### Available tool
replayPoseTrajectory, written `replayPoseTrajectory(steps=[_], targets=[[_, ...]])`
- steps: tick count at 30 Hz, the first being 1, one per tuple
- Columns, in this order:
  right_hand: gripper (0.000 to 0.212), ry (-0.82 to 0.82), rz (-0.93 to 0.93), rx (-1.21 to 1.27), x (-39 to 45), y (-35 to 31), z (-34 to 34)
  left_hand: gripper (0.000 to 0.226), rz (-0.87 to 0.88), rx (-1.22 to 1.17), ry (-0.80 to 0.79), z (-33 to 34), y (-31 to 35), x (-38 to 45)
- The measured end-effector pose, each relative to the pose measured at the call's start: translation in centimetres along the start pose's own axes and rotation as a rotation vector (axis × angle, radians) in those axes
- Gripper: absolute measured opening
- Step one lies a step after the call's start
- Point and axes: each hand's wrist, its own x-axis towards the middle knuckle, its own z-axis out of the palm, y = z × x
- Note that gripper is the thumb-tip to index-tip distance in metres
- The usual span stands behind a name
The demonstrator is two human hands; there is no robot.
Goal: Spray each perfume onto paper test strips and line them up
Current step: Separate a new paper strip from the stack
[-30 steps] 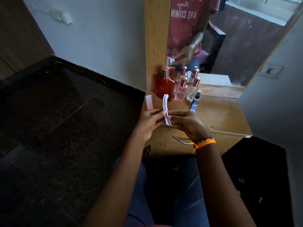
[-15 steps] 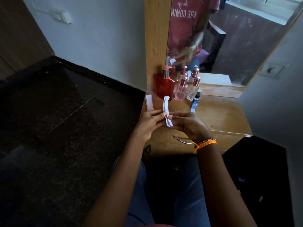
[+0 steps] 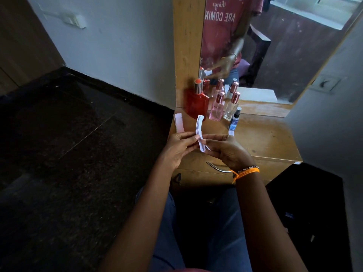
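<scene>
A small stack of white paper test strips [image 3: 200, 127] stands upright between my hands over the wooden dresser top [image 3: 261, 138]. My left hand [image 3: 179, 147] pinches the stack from the left and my right hand [image 3: 225, 151] pinches it from the right. One strip [image 3: 179, 123] lies on the dresser's left edge, and another strip [image 3: 231, 132] lies by the small blue bottle [image 3: 234, 119]. A red perfume bottle [image 3: 197, 104], a pink one [image 3: 217, 107] and a clear one [image 3: 231, 107] stand at the back by the mirror.
The mirror [image 3: 265, 46] rises behind the bottles and reflects them and a person in a red shirt. A metal drawer handle [image 3: 217, 167] curves under my right wrist. Dark floor [image 3: 68, 154] lies to the left, a grey wall [image 3: 330, 124] to the right.
The hands and the stack of strips have stayed almost in place; my fingers shifted only slightly on the paper.
</scene>
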Motion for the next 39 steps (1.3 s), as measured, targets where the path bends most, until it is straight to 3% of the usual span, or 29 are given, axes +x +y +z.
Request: replayPoseTrajectory(steps=[5,8,13,18,21,33,39], targets=[[0.019,0.016,-0.002,-0.040,-0.1,0.0,0.2,0.016,0.028,0.081,0.026,0.2,0.3,-0.2],[0.028,0.037,-0.004,-0.050,0.1,0.1,0.3,0.017,0.059,0.149,0.061,0.4,0.4,-0.2],[0.026,0.159,-0.048,-0.017,0.3,0.2,0.8,0.022,0.086,0.289,0.203,0.9,0.2,0.5],[0.003,0.271,-0.102,-0.019,0.5,0.5,1.4,0.024,0.155,0.413,0.368,-0.2,1.0,2.1],[0.008,0.314,-0.125,-0.059,0.6,0.6,1.6,0.030,0.205,0.515,0.445,-1.5,2.2,3.3],[0.007,0.327,-0.120,-0.171,0.7,0.8,1.6,0.041,0.163,0.681,0.422,-2.7,2.1,4.9],[0.008,0.434,-0.200,-0.222,1.5,1.3,1.5,0.029,0.318,0.745,0.478,-1.5,2.2,3.9]])
